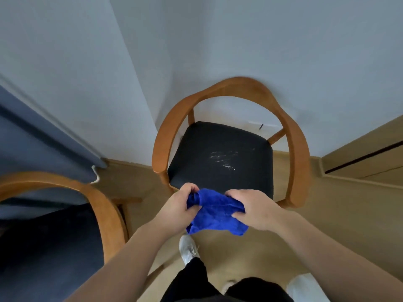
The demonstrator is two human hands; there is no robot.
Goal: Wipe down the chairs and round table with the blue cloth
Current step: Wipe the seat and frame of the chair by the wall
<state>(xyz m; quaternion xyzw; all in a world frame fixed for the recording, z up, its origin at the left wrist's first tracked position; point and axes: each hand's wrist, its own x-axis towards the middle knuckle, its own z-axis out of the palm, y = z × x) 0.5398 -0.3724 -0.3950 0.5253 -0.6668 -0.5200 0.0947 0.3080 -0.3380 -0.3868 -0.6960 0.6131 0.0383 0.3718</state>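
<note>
A crumpled blue cloth (214, 211) hangs between my two hands, just in front of the near edge of a chair seat. My left hand (177, 209) grips its left end with curled fingers. My right hand (254, 209) pinches its right side. The wooden armchair (296, 149) stands ahead in the wall corner, with a curved backrest and a black seat (218, 153) that shows pale streaks near its middle. A second, similar armchair (102, 205) with a dark seat stands at the lower left. No round table is in view.
White walls meet in a corner behind the chair. A dark blue curtain (43, 149) hangs at the left. A wooden panel (366, 158) runs along the right. Tan floor lies between the chairs, with my white shoes (188, 248) and dark trousers below.
</note>
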